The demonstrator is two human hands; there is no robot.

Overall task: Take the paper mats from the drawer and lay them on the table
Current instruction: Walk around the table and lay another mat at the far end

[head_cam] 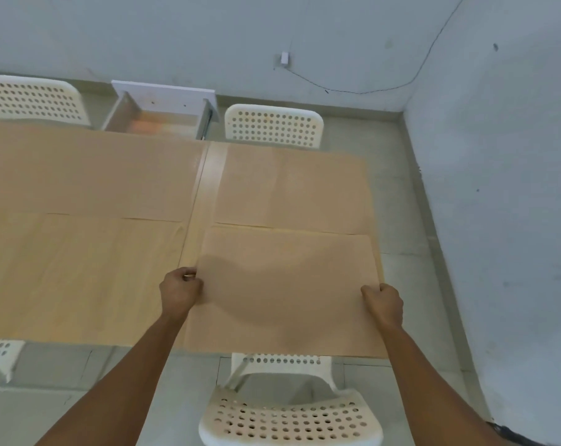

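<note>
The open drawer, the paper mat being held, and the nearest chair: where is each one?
Open drawer [163, 106]: head view, its white front panel.
Held paper mat [282, 291]: head view, middle of the sheet.
Nearest chair [292, 423]: head view, its perforated white part.

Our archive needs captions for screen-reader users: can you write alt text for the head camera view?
Both hands, left hand and right hand, grip the side edges of a brown paper mat at the wooden table's near right corner. Two mats already lie beyond it, below an open drawer.
</note>
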